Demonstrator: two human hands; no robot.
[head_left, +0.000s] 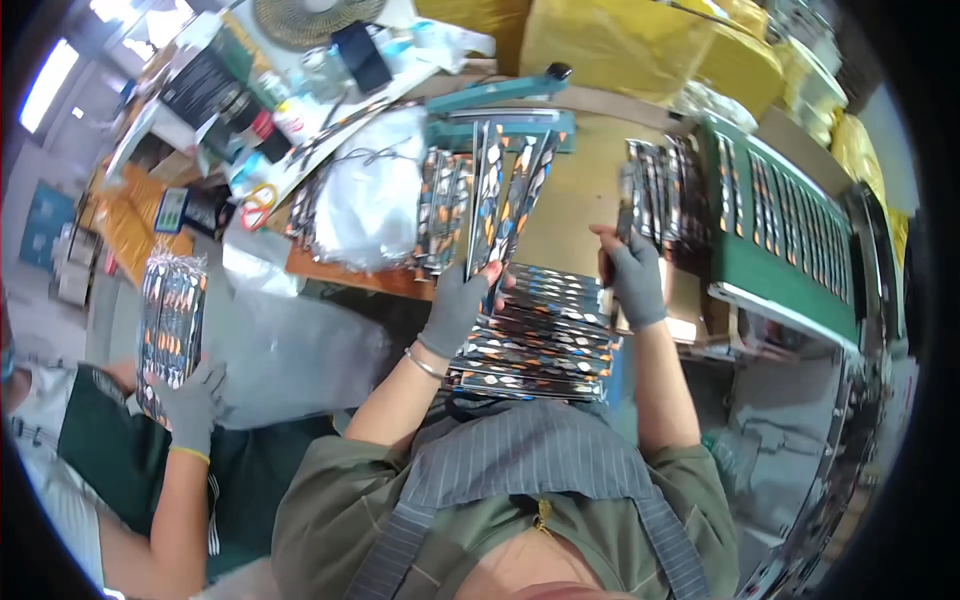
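Observation:
My left hand [458, 312], in a grey fingerless glove, is closed around a fanned bunch of long slim strips [490, 195] patterned in black, white, orange and blue. They stand up from the fist and spread apart at the top. In the other grey glove, my right hand [638, 282] pinches a dark strip [625, 205] of the same kind, slightly blurred. Below and between the hands lies a stack of these strips [535, 345], set crosswise in front of my apron. Their exact kind does not show.
A teal bar sealer [495, 97] stands behind my left hand. More strips [665, 185] lie beside a green conveyor belt [775, 278] carrying strips on the right. Clear plastic bags [370, 190] and orange-handled scissors [258, 205] are left. A co-worker's gloved hand [190, 405] holds a bundle.

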